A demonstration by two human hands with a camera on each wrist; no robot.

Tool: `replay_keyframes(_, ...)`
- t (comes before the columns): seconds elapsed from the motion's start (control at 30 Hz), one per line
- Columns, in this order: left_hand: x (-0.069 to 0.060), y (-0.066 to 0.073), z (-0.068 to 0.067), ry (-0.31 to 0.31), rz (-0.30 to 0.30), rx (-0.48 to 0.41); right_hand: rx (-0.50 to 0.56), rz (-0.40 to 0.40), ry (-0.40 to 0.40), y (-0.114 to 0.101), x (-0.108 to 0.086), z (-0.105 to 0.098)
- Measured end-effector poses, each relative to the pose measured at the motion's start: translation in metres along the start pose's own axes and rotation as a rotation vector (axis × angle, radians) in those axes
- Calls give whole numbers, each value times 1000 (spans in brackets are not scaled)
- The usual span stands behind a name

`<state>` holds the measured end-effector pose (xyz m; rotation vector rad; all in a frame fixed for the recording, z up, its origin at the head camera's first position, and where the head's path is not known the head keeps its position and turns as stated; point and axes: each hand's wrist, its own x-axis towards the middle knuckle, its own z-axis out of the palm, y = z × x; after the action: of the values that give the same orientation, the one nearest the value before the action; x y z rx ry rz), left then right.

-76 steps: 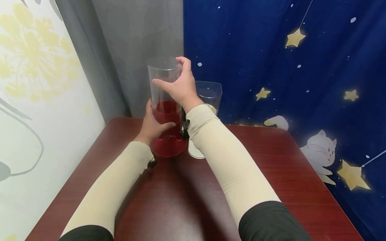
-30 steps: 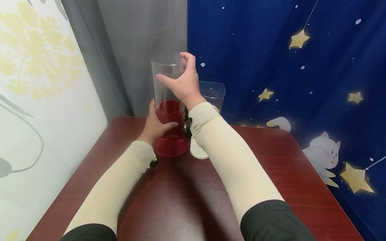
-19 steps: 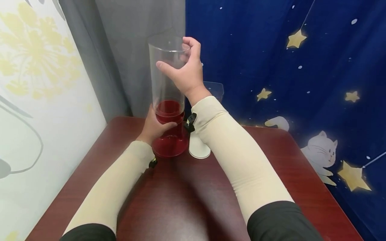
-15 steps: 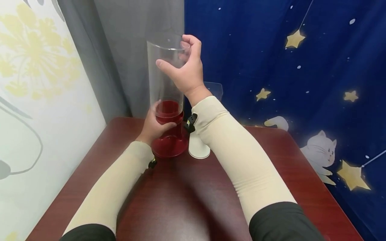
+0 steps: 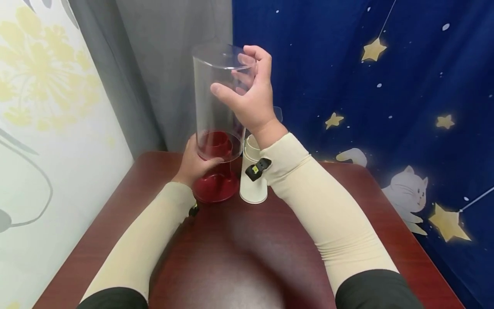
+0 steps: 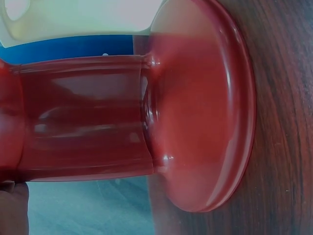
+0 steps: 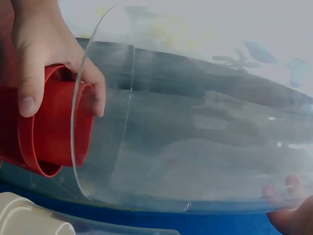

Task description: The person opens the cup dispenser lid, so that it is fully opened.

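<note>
My left hand (image 5: 194, 161) grips the neck of a red plastic stand (image 5: 216, 189), which rests upright on the table with its wide round foot down. In the left wrist view the neck and foot of this stand (image 6: 98, 112) fill most of the picture. My right hand (image 5: 251, 94) holds a clear plastic cylinder (image 5: 208, 107) near its upper rim, thumb in front and fingers behind. The cylinder's lower end is off the stand's collar. In the right wrist view its rim (image 7: 74, 132) overlaps the red tip of the neck.
Just right of the red stand is a white stand (image 5: 254, 189), with a clear container (image 5: 278, 114) mostly hidden behind my right hand. The reddish-brown table (image 5: 216, 249) ends at the curtains (image 5: 308, 86). A pale patterned surface (image 5: 46, 128) borders the left.
My right hand has lifted the clear cylinder up off the red stand, then brought it slightly right and nearer. My left hand has stayed on the stand. More of the white stand shows.
</note>
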<state>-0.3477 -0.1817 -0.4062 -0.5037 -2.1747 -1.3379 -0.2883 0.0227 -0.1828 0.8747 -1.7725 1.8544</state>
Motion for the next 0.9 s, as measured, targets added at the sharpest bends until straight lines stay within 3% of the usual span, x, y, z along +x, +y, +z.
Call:
replay_keyframes(0.1, -1, -1, 0, -3, -22, 25, 8, -24, -2, 0, -7, -7)
replay_keyframes(0.33, -5, 4, -1, -39, -239, 30, 75, -57, -16, 3, -23, -22)
replay_keyframes(0.43, -6, 6, -2, -47, -294, 19, 102, -72, -15, 4, -30, -28)
replay_keyframes(0.57, -7, 6, -2, -46, -302, -9, 112, -85, -2, 9, -41, -37)
replay_keyframes(0.73, -6, 3, -2, -33, -263, -11, 52, -93, 12, 15, -55, -49)
replay_keyframes(0.9, -8, 0, -1, -28, -261, -14, 21, -80, 12, 17, -67, -57)
